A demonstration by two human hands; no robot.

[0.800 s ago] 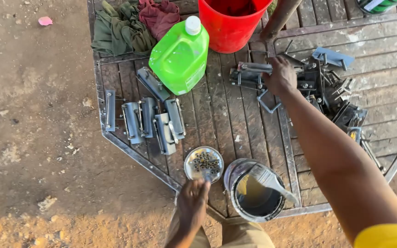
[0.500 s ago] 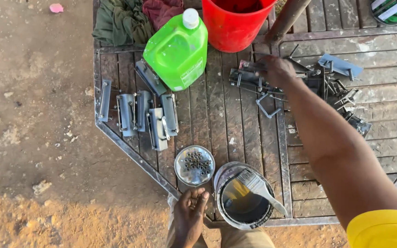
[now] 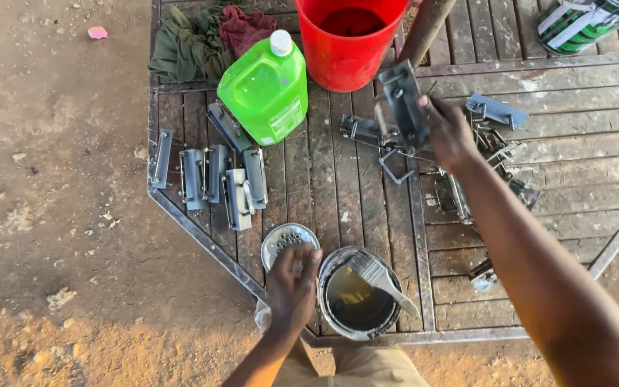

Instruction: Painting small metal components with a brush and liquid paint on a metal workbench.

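My left hand point(image 3: 291, 283) rests over the near edge of a small round metal dish point(image 3: 288, 239), fingers curled down into it; whether they pinch anything I cannot tell. The dish holds a heap of small dark metal bits, too small to make out. Just beside it on the right stands an open paint tin point(image 3: 358, 294) with a yellowish-brown liquid inside and a flat brush point(image 3: 381, 279) laid across its rim, bristles over the liquid.

My right hand point(image 3: 449, 132) is lifted above the wooden table point(image 3: 352, 179), fingers closed around a grey metal bracket point(image 3: 402, 104) that tilts upward.

At the far side sits a red bucket point(image 3: 349, 46), dark liquid low in it, with a green plastic jug point(image 3: 266, 89), white cap on, lying just left of it and touching it. Green and dark red rags point(image 3: 205, 39) are bunched beyond the jug. A row of grey metal brackets point(image 3: 216, 179) lies at the left of the table; a tangled pile of more metal parts point(image 3: 496, 143) lies under and beyond my right forearm, which hides part of it. A striped can point(image 3: 582, 21) stands at the far right corner.
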